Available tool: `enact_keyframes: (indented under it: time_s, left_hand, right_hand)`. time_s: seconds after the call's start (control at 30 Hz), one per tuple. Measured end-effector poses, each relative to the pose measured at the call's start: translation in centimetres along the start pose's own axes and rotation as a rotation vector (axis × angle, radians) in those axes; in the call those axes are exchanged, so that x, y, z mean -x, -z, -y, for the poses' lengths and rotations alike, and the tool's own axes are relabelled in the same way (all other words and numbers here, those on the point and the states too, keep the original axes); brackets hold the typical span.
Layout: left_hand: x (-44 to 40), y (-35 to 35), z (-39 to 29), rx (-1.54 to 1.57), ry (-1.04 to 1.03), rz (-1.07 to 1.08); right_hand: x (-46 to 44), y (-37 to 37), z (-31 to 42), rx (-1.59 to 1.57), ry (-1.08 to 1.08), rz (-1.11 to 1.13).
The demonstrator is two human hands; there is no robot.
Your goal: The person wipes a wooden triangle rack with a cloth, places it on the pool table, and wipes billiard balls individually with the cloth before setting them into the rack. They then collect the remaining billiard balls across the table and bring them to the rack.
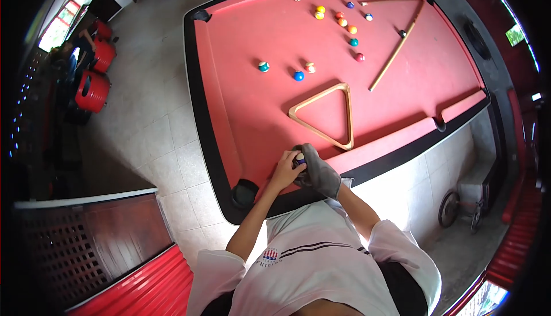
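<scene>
My left hand (285,172), bare, has its fingers curled round a pool ball (300,158) that looks white with a dark blue or purple part. Against the other side of this ball is my right hand (321,174), covered by a grey glove or cloth; its fingers close round the ball too. Both hands are together over the near cushion of the pink pool table (247,109). Just beyond them lies a wooden triangle rack (348,115), flat on the cloth. Part of the ball is hidden by my fingers.
Farther up the table are several loose balls, among them a blue ball (298,75) and a green-striped ball (263,66). A cue (396,51) lies at the right. Near my left forearm is a corner pocket (245,193). A person (83,49) sits by red drum seats (93,90).
</scene>
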State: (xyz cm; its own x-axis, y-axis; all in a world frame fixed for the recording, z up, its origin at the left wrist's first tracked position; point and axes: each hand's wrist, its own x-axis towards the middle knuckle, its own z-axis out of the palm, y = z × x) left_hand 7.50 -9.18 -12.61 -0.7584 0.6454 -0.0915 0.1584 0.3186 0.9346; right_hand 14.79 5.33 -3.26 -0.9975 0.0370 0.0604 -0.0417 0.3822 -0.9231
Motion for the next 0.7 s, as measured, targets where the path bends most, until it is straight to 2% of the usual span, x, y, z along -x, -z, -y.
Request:
enact_keyframes:
  time_s: [0.17,0.27,0.3,0.4,0.43,0.53,0.63,0.67,0.7]
  left_hand:
    - [-1.6,0.0,-1.3,0.09,-0.003,0.048]
    - [-2.6,-0.6,-2.1,0.42,0.179,0.076]
    - [-3.3,-0.8,-1.9,0.474,0.24,0.063]
    - [-6.3,-1.3,-1.9,0.416,0.18,-0.077]
    - [-7.6,-1.4,-2.2,0.299,0.1,-0.155]
    - [-13.4,-1.0,0.6,-0.268,-0.313,-0.236]
    - [-16.2,-1.1,0.6,-0.648,-0.234,-0.176]
    - [-16.8,-1.1,0.5,-0.663,-0.22,-0.171]
    - [-17.2,-1.2,0.5,-0.677,-0.203,-0.166]
  right_hand:
    - [0.3,2.0,0.8,0.034,0.039,-0.044]
    - [0.2,2.9,-0.5,0.004,0.047,-0.068]
    - [0.2,3.7,-0.6,-0.018,0.048,-0.069]
    - [0.4,6.8,-0.8,-0.107,0.037,-0.056]
    - [0.8,8.2,-0.7,-0.148,0.019,-0.055]
    - [2.6,12.9,-0.3,-0.281,-0.063,-0.086]
    - [4.1,18.5,-0.6,-0.409,-0.142,-0.16]
    - [4.6,20.5,-0.7,-0.383,-0.147,-0.199]
    - [4.0,22.2,-1.3,-0.712,-0.215,-0.187]
